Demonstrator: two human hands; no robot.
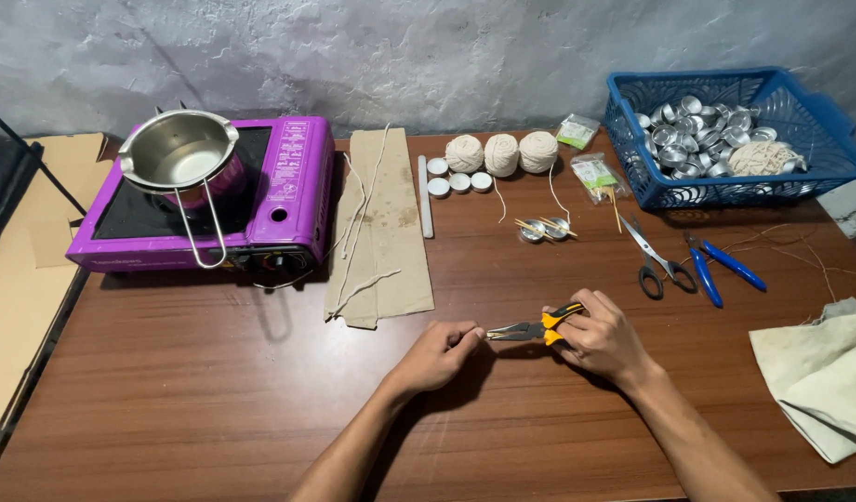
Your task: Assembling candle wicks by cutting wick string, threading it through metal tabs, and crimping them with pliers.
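My right hand (602, 336) grips yellow-and-black-handled pliers (532, 328) over the brown wooden table (214, 372). The plier jaws point left toward my left hand (440, 353). My left hand pinches something very small at the jaw tips; what it is cannot be made out. Both hands hover just above the table's front middle.
A purple portable stove (279, 195) with a steel pot (179, 151) stands at back left. Cardboard strip with white wicks (381, 223), three string balls (501, 153), white tealights (459, 180), scissors (656, 260), blue-handled pliers (716, 268), a blue basket (818, 139) of metal cups and a cloth (823, 372) lie around.
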